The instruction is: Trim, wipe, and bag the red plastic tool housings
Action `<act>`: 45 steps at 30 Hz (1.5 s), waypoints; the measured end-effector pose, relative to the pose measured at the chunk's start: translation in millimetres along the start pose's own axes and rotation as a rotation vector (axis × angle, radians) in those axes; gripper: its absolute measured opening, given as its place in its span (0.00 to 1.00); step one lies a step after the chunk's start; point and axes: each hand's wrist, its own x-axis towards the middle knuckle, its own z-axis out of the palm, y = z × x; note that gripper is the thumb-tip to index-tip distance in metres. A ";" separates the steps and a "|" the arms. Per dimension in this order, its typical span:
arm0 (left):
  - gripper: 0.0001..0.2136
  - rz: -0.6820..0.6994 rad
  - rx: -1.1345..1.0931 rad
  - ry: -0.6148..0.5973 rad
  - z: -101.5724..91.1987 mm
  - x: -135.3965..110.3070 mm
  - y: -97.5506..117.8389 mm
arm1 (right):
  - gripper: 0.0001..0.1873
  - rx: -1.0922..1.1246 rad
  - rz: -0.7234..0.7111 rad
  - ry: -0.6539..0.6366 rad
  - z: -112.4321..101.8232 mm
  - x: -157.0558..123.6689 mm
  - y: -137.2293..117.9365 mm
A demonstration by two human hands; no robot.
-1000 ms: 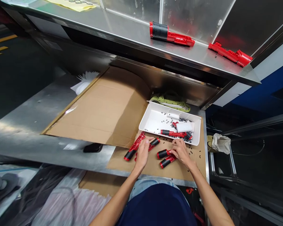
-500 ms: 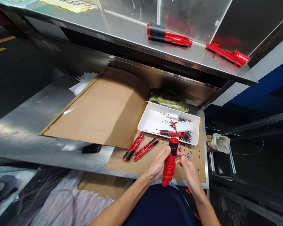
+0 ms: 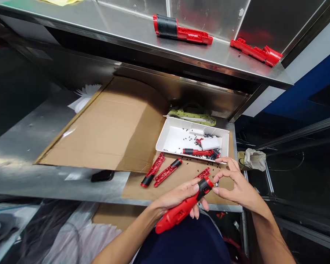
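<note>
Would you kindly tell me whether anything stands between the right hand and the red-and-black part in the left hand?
Nothing visible does: the right hand is just beside the red-rimmed end of the red-and-black part in the left hand; contact is unclear.

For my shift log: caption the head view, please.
Left hand holds a red-and-black part while the right hand curves near its end, a white tray beyond.

Held casing (image 3: 178, 214) of smooth plastic with a matt sleeve (image 3: 204, 187); tray (image 3: 172, 136) of smooth plastic; large sheet (image 3: 99, 128) of matt cardboard; upper shelf (image 3: 126, 39), glossy metal as I view it remotely.
</note>
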 end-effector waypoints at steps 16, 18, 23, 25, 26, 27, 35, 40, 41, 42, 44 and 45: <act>0.18 -0.038 0.094 0.042 11.8 3.6 6.2 | 0.04 0.148 -0.016 -0.098 15.8 0.6 7.4; 0.20 -0.035 0.085 0.031 11.3 5.7 5.2 | 0.05 0.158 -0.011 -0.079 15.9 1.0 7.5; 0.22 -0.039 0.117 0.051 11.8 9.3 2.5 | 0.04 0.139 0.017 -0.098 14.8 0.8 7.7; 0.22 -0.044 0.123 0.066 12.9 9.7 2.1 | 0.04 0.146 -0.005 -0.105 14.1 0.4 9.2; 0.22 -0.044 0.122 0.067 13.5 9.8 1.9 | 0.05 0.151 -0.019 -0.103 13.9 0.3 10.3; 0.22 -0.038 0.121 0.068 13.9 10.0 1.6 | 0.05 0.155 -0.032 -0.098 13.8 0.3 11.5; 0.24 0.032 0.124 0.206 16.1 17.7 -11.2 | 0.05 -0.001 -0.019 0.061 24.2 0.2 15.7; 0.25 0.116 0.170 0.302 19.2 22.1 -15.7 | 0.05 -0.104 0.025 0.219 35.7 -1.0 14.7; 0.25 0.117 0.161 0.298 18.5 22.2 -15.0 | 0.05 -0.097 0.038 0.214 36.5 -1.4 15.4; 0.24 0.106 0.141 0.278 17.2 22.0 -14.0 | 0.05 -0.075 0.050 0.191 36.4 -2.1 16.4; 0.24 0.056 0.092 0.205 12.4 20.8 -11.9 | 0.03 0.019 0.057 0.101 33.3 -3.9 19.0; 0.24 0.026 0.069 0.164 9.2 19.7 -11.1 | 0.02 0.078 0.051 0.041 30.2 -5.3 20.3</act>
